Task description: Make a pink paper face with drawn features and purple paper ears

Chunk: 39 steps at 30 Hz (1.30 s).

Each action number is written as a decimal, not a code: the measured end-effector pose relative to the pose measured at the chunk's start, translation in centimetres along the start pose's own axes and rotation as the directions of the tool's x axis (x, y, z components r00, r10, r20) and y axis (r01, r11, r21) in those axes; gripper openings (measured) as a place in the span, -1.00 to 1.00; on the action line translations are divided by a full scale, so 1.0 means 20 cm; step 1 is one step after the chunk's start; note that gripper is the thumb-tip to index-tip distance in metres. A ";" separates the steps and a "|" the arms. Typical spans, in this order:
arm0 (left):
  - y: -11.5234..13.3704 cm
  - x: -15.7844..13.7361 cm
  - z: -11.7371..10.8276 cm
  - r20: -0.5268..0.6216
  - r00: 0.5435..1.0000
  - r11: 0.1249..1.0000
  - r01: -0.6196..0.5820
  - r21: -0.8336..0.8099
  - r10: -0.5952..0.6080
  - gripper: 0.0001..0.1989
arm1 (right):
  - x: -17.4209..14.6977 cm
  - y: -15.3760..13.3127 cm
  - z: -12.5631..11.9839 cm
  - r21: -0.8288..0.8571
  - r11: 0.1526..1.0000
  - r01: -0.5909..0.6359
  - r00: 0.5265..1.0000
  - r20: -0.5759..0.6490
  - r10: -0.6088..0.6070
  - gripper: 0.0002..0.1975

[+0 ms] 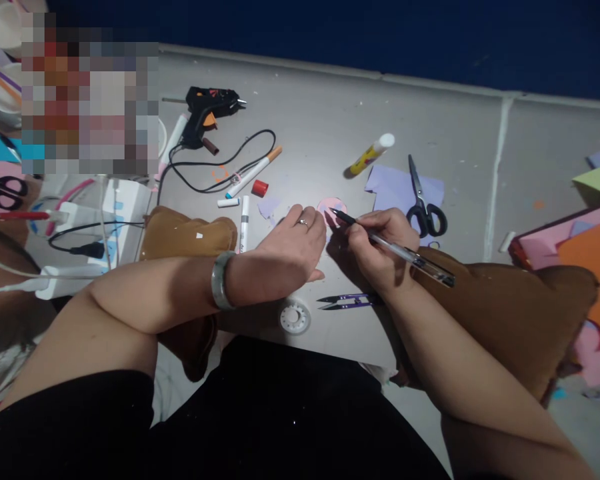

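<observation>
grey surface [310, 100] carries a black glue gun [199, 112] and dark-handled scissors [417, 212]. your right grip [386, 248] is closed around a pen [404, 253], tip at the pink paper circle [326, 204] between your hands; your left hand [286, 252] sits just beside it, fingers together, can't tell if that grip has anything.

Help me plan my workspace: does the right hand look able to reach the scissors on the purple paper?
Probably yes: the scissors lie beside the right hand with nothing covering them, though its pen may need putting down first.
</observation>
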<state>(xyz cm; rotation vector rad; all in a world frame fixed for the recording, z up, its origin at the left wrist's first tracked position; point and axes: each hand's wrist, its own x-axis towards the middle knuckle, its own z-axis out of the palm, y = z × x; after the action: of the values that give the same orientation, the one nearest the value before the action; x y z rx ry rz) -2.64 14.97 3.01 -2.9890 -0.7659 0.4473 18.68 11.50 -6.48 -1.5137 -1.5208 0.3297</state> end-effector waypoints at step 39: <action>0.01 0.01 0.01 0.045 0.998 0.999 0.038 -0.038 -0.036 -0.21 | 0.00 -0.02 0.00 -0.103 0.995 0.016 0.997 0.081 -0.008 -0.86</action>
<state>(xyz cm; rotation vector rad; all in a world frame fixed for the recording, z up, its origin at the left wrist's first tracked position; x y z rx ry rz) -2.35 14.88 2.77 -3.0043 -0.8421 0.5052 18.46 11.43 -6.27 -1.5875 -1.6315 0.3120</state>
